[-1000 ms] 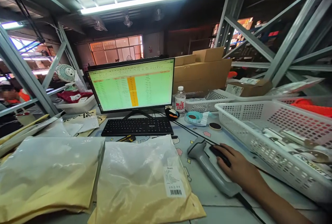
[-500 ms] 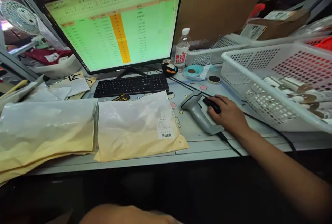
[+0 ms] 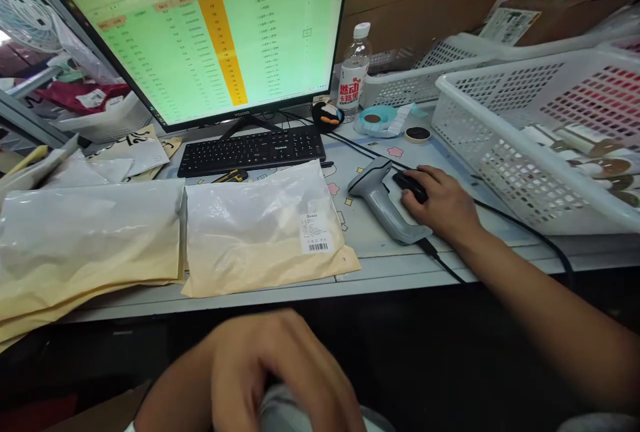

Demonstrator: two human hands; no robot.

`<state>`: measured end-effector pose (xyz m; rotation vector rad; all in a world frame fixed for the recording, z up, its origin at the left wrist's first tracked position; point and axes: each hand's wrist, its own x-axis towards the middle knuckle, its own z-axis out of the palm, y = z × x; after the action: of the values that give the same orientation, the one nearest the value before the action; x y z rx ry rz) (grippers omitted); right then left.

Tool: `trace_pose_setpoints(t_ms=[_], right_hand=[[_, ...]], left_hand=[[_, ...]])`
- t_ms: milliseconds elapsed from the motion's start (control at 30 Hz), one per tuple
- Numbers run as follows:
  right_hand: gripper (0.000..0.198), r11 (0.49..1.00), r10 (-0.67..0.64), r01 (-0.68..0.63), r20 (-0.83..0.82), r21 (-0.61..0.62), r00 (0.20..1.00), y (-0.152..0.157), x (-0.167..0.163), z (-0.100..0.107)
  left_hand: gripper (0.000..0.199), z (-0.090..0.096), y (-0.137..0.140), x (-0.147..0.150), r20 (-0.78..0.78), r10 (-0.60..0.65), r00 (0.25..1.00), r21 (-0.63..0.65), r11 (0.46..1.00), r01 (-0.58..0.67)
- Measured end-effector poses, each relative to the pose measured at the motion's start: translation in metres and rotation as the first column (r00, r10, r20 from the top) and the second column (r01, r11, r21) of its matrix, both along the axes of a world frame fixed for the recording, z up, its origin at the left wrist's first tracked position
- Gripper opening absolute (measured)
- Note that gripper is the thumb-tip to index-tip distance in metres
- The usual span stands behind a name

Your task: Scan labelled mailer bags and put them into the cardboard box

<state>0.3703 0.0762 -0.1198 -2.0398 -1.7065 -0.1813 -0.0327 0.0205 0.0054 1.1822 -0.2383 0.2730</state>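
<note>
Right hand (image 3: 447, 207) clasps black plastic mouse (image 3: 411, 187) beside grey pistol-shaped scanner (image 3: 386, 210); we judge mousing underway, steadiness needed next. Left hand (image 3: 253, 344): grip unclear.

capped clear bottle (image 3: 353, 79), white perforated basket (image 3: 510, 175), teal roll (image 3: 377, 119), pale fan (image 3: 30, 15)

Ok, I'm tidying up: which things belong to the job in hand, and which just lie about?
Likely the job:
black plastic mouse under the right hand
lit black-framed monitor
grey plastic scanner
flat white-yellow barcoded package

Seemingly lying about:
clear white-capped plastic bottle
light-blue tape roll
</note>
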Motion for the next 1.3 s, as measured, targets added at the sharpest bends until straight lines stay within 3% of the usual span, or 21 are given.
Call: trace_pose_setpoints(t_ms=[67,100,133,167,200,233,267,333,433,500,667,767,933,1133,1300], right_hand=[[0.049,1.0,-0.003,0.003,0.003,0.002,1.0,0.0,-0.001,0.0],[0.049,1.0,-0.004,0.004,0.005,0.006,1.0,0.0,-0.001,0.0],[0.049,1.0,-0.005,0.005,0.007,0.013,1.0,0.0,-0.001,0.0],[0.05,1.0,-0.005,0.005,0.01,0.02,1.0,0.0,-0.001,0.0],[0.05,1.0,-0.004,0.004,0.013,0.025,1.0,0.0,0.0,0.0],[0.05,1.0,-0.002,0.002,0.017,0.027,1.0,0.0,0.0,-0.001],[0.051,1.0,-0.001,0.0,0.02,0.029,1.0,0.0,0.001,-0.002],[0.051,0.999,0.005,-0.005,0.027,0.032,1.0,0.002,0.004,-0.004],[0.051,0.998,0.01,-0.013,0.04,0.054,0.999,0.004,0.007,-0.008],[0.051,0.998,0.012,-0.015,0.047,0.067,0.999,0.005,0.009,-0.009],[0.051,0.997,0.012,-0.017,0.055,0.077,0.998,0.005,0.01,-0.01],[0.05,0.996,0.006,-0.011,0.06,0.084,0.998,0.005,0.011,-0.011],[0.049,0.994,0.009,-0.018,0.086,0.105,0.996,0.006,0.013,-0.012],[0.048,0.987,0.021,-0.038,0.11,0.156,0.994,0.009,0.017,-0.016],[0.047,0.984,0.025,-0.043,0.109,0.174,0.994,0.011,0.02,-0.021]], left_hand=[[0.036,-0.001,0.03,0.004,0.036,0.257,0.966,0.098,0.961,-0.26],[0.029,-0.001,0.047,0.005,-0.011,0.448,0.894,0.238,0.869,-0.433],[0.025,-0.003,0.066,0.007,-0.048,0.645,0.763,0.44,0.7,-0.563],[0.025,-0.007,0.085,0.008,-0.035,0.802,0.597,0.641,0.476,-0.602],[0.026,-0.013,0.105,0.011,0.032,0.893,0.448,0.792,0.25,-0.556],[0.026,-0.02,0.124,0.014,0.108,0.932,0.345,0.879,0.073,-0.47],[0.024,-0.028,0.141,0.018,0.157,0.944,0.29,0.913,-0.028,-0.406],[0.016,-0.043,0.169,0.026,0.209,0.942,0.261,0.943,-0.124,-0.309],[0.025,-0.058,0.194,0.04,0.245,0.924,0.293,0.963,-0.198,-0.182],[0.036,-0.06,0.203,0.049,0.237,0.917,0.319,0.971,-0.217,-0.098],[0.063,-0.054,0.227,0.079,0.145,0.919,0.367,0.982,-0.179,0.06],[0.071,-0.054,0.243,0.099,0.082,0.933,0.35,0.984,-0.132,0.121],[0.076,-0.057,0.257,0.115,0.047,0.958,0.284,0.983,-0.095,0.157],[0.072,-0.063,0.252,0.115,0.12,0.953,0.28,0.974,-0.168,0.153],[0.072,-0.068,0.252,0.115,0.141,0.946,0.292,0.969,-0.192,0.155]])
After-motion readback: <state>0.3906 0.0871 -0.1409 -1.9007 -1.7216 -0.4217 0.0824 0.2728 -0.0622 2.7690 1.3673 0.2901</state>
